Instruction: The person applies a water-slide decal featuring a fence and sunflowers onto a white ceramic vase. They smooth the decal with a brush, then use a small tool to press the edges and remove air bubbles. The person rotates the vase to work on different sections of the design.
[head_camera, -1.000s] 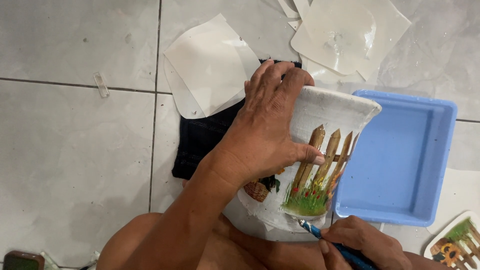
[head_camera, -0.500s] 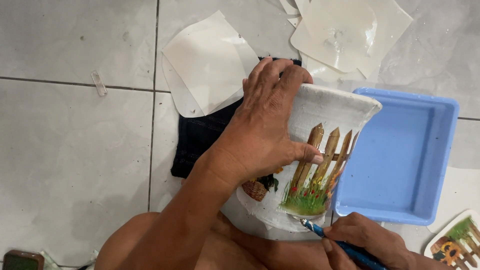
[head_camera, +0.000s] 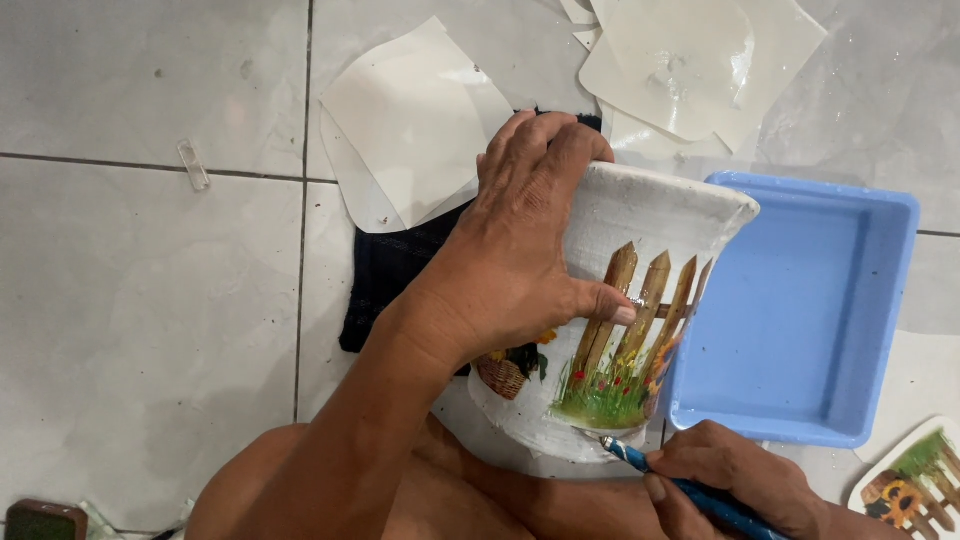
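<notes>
In the middle of the frame the left hand (head_camera: 520, 270) lies spread over a white clay pot (head_camera: 640, 300) that rests on its side across the person's lap. The palm and fingers wrap over the pot's upper wall and the thumb presses flat on the side, just touching the first painted post, so this hand is closed firmly around the pot and steadies it. At the lower right the right hand (head_camera: 730, 485) pinches a blue brush (head_camera: 690, 490) between its fingers; the tip meets the pot near its base, at the lower edge of the painted grass.

The side facing the camera already carries a brown picket fence, green grass with small red and yellow flowers, and a little basket partly hidden under the left wrist. The rim and the rest of the visible wall are plain white, so the decoration looks well advanced on this face, with work going on along the bottom edge; the far side cannot be seen.

A blue plastic tray (head_camera: 850, 300) sits just to the right of the pot, a dark cloth (head_camera: 395, 280) lies beneath it, and white paper sheets (head_camera: 410, 120) are scattered over the grey floor tiles (head_camera: 140, 330) in the upper part of the frame. Another painted piece (head_camera: 915, 485) shows at the lower right corner.
</notes>
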